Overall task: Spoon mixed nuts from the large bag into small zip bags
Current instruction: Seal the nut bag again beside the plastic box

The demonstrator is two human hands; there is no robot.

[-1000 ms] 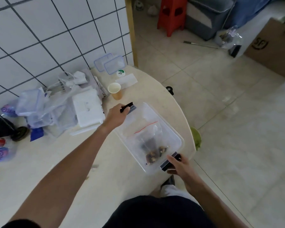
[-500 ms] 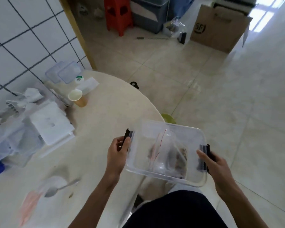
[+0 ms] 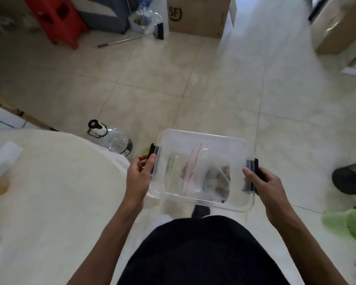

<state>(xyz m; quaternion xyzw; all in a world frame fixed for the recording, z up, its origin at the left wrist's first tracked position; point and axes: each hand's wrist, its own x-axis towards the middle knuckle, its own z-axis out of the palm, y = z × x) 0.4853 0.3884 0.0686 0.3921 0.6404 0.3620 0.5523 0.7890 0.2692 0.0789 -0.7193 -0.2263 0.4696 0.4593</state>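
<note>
I hold a clear plastic container (image 3: pixel 201 136) in the air in front of my body, off the table and above the floor. Inside it lie small zip bags (image 3: pixel 193 167) with red seal lines, and one holds brown nuts (image 3: pixel 219 178). My left hand (image 3: pixel 139 177) grips the black clip on the container's left end. My right hand (image 3: pixel 264 185) grips the black clip on its right end. The large bag and the spoon are out of view.
The round pale table (image 3: pixel 56 202) lies to my left. A clear bottle with a black cap (image 3: pixel 111 138) stands on the floor by its edge. Further off are a red stool (image 3: pixel 58 19), a cardboard box (image 3: pixel 197 15) and a green object (image 3: pixel 351 225) at right.
The container has been lifted off the table and carried right, away from it, with both hands on its clips. My view has turned from the table toward the floor.
</note>
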